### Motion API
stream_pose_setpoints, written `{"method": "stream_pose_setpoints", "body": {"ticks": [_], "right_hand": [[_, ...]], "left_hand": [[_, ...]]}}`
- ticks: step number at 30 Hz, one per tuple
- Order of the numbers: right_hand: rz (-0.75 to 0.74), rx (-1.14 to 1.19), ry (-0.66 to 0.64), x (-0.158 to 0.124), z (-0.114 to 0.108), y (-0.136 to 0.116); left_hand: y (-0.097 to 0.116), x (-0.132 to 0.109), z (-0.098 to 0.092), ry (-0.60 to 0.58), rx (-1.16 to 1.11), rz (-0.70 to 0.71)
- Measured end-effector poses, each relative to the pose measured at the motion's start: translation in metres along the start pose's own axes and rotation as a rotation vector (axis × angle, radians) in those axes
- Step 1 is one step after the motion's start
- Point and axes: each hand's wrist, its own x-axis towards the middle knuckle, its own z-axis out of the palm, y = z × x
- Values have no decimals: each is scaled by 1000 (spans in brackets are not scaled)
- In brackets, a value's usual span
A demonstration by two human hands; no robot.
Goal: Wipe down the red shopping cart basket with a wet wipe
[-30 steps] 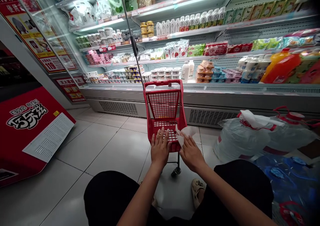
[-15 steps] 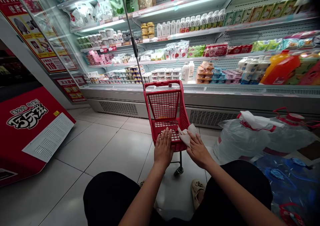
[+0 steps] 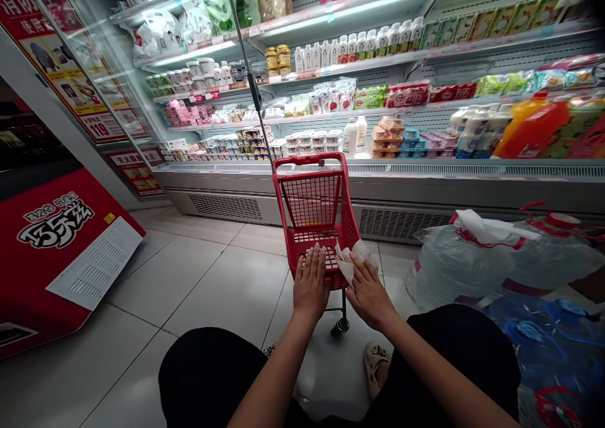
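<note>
Red cart [image 3: 350, 227], long axis toward fridge [image 3: 227, 185], handle [image 3: 333, 156] nearest it.

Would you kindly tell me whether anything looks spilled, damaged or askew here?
Nothing stands out: the red cart stands upright, and the white tissue at the right hand is merely crumpled. The shelved orange bottles look slanted, but lens distortion may explain it.

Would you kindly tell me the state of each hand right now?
Left hand: open, at the near edge of the cart; nothing seen in it.
Right hand: holding a white tissue at the cart's near right corner.
</note>
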Motion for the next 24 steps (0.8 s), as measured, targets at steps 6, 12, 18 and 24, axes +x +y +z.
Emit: {"method": "stream_pose_setpoints", "body": {"ticks": [6, 12, 18, 24], "right_hand": [[-162, 19, -55, 8, 0, 3], [-153, -62, -41, 8, -16, 59], [-18, -95, 22, 2, -5, 44], [-41, 10, 12, 9, 13, -15]], "left_hand": [[0, 2, 2, 23, -23, -1], [-5, 1, -2, -25, -17, 80], [9, 3, 1, -15, -24, 51], [10, 4, 3, -5, 10, 40]]}}
